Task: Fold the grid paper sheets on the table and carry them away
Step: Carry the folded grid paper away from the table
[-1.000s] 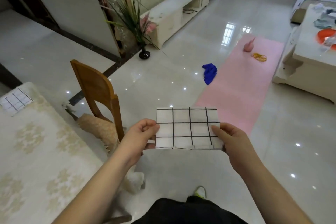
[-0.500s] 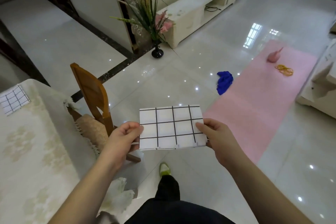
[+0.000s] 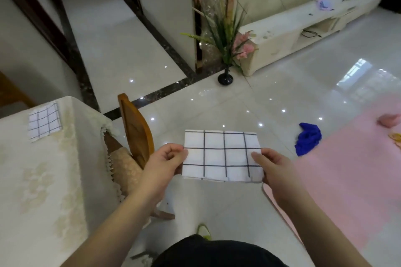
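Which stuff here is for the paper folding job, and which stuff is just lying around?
For the job:
- folded grid sheet, pinched by left hand and right hand
- second grid sheet on the table

Just lying about:
- blue cloth
- pink mat
- wooden chair
- flower vase

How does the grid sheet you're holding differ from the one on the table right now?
The held grid sheet is in the air over the floor, pinched at its side edges by the left hand and right hand; the table sheet lies flat and untouched on the tablecloth. The held sheet shows stacked layers along its lower edge; no layers can be made out on the table sheet. Both are white with black grid lines.
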A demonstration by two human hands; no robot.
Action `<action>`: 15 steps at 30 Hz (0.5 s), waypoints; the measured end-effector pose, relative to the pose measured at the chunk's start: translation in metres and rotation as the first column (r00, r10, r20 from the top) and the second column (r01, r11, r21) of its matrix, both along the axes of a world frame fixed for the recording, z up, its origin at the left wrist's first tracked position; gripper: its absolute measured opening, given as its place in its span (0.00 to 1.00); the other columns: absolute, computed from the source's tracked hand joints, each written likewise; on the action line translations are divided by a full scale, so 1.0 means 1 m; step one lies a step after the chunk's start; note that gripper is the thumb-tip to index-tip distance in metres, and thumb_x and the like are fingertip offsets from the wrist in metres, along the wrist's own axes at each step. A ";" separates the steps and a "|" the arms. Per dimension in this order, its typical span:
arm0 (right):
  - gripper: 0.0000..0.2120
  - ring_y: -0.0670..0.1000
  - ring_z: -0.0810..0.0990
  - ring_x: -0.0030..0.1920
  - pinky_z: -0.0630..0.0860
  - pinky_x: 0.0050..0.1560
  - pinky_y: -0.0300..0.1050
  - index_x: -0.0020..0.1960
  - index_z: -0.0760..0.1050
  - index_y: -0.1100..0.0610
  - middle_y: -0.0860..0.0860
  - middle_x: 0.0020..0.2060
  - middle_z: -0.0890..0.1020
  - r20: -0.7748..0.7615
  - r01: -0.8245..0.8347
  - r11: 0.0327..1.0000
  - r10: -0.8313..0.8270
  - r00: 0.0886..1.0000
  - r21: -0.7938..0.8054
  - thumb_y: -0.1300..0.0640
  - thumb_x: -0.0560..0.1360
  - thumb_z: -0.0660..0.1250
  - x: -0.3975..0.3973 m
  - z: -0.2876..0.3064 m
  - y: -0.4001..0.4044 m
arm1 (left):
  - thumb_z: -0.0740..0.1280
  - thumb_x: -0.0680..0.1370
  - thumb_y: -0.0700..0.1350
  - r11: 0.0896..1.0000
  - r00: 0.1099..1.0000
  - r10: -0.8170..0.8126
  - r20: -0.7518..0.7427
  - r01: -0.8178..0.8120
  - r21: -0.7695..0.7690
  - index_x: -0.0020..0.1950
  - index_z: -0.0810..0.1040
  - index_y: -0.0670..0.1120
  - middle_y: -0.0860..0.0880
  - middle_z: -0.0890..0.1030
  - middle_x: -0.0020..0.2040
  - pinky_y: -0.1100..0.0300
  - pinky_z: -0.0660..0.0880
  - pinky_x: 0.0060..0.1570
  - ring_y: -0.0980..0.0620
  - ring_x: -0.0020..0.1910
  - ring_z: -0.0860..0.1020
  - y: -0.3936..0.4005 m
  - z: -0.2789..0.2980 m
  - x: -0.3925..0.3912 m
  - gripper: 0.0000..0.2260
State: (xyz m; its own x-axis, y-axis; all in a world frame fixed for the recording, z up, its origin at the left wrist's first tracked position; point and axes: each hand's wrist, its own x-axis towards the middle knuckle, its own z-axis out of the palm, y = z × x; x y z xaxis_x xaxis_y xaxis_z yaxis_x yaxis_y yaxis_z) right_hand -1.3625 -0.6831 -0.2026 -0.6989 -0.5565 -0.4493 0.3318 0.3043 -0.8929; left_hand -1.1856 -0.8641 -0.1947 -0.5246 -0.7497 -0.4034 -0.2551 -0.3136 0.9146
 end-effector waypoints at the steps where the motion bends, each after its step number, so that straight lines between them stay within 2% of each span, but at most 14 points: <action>1: 0.07 0.56 0.73 0.41 0.72 0.45 0.53 0.45 0.82 0.53 0.57 0.39 0.79 0.002 0.009 1.000 -0.009 1.000 -0.003 0.51 0.72 0.70 -0.008 0.000 -0.008 | 0.70 0.77 0.40 1.000 1.000 -0.002 -0.006 0.002 0.010 0.47 0.81 0.45 0.49 0.80 0.34 0.58 0.78 0.42 0.49 0.39 0.78 -0.008 0.001 -0.009 0.01; 2: 0.04 0.55 0.74 0.40 0.72 0.44 0.51 0.44 0.82 0.54 0.57 0.39 0.80 0.010 0.026 1.000 -0.026 1.000 -0.009 0.55 0.74 0.70 -0.017 0.000 -0.016 | 0.70 0.77 0.40 1.000 1.000 0.000 -0.012 0.001 0.016 0.46 0.80 0.46 0.50 0.79 0.33 0.60 0.78 0.39 0.50 0.38 0.78 -0.017 0.001 -0.018 0.01; 4: 0.06 0.53 0.78 0.38 0.75 0.41 0.46 0.42 0.82 0.56 0.55 0.38 0.83 0.024 0.046 0.999 -0.046 0.999 -0.019 0.60 0.77 0.68 -0.035 -0.001 -0.033 | 0.70 0.77 0.40 1.000 1.000 0.008 -0.015 -0.008 0.014 0.46 0.80 0.45 0.50 0.78 0.33 0.65 0.75 0.33 0.54 0.34 0.76 -0.032 0.003 -0.038 0.01; 7: 0.06 0.51 0.82 0.37 0.78 0.40 0.46 0.46 0.81 0.58 0.54 0.39 0.86 0.032 0.004 1.000 -0.005 0.999 0.005 0.62 0.78 0.66 -0.068 -0.003 -0.061 | 0.69 0.78 0.40 0.999 0.999 0.040 -0.013 -0.040 0.018 0.48 0.79 0.42 0.50 0.75 0.32 0.68 0.70 0.26 0.56 0.28 0.72 -0.055 0.001 -0.068 0.01; 11: 0.06 0.46 0.78 0.32 0.74 0.33 0.39 0.45 0.80 0.57 0.49 0.34 0.83 0.011 -0.064 0.998 0.064 0.998 0.018 0.61 0.78 0.66 -0.116 -0.013 -0.101 | 0.68 0.78 0.40 0.998 0.997 0.067 0.039 -0.067 0.003 0.51 0.78 0.39 0.49 0.75 0.34 0.70 0.70 0.26 0.58 0.28 0.73 -0.086 -0.006 -0.106 0.05; 15: 0.06 0.46 0.81 0.34 0.77 0.35 0.39 0.47 0.81 0.59 0.50 0.36 0.85 0.025 -0.140 0.990 0.140 0.990 0.005 0.62 0.78 0.65 -0.169 -0.013 -0.154 | 0.68 0.78 0.39 0.990 0.987 0.143 0.068 -0.141 -0.031 0.53 0.78 0.35 0.44 0.75 0.40 0.70 0.74 0.31 0.55 0.34 0.73 -0.120 -0.008 -0.145 0.08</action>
State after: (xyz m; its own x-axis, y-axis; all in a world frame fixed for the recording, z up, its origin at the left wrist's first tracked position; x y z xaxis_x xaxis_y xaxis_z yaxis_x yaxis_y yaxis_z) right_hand -1.5314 -0.8374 -0.2158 -0.6028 -0.6452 -0.4694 0.3075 0.3550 -0.8828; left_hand -1.3311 -0.9842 -0.2029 -0.3838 -0.8251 -0.4147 -0.2731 -0.3276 0.9045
